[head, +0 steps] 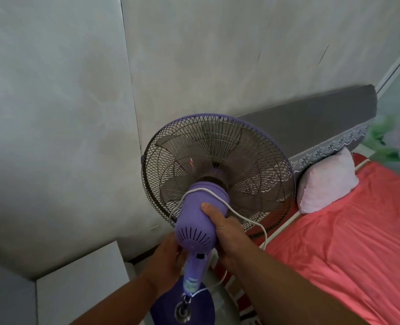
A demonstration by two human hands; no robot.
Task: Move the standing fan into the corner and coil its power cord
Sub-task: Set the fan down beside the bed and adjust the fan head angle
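Grey walls meet at a corner (133, 90) far left, where both hands, right hand (227, 233) and left hand (168, 256), grip the fan (217, 170) by its motor, its cord (245, 216) draped loose and liable to snag or slide off by the bed (349, 231).

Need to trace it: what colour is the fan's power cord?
White power cord, looped over the purple motor housing; head view.

White pillow (326, 181) on red bedsheet (349, 242), grey headboard (311, 118)
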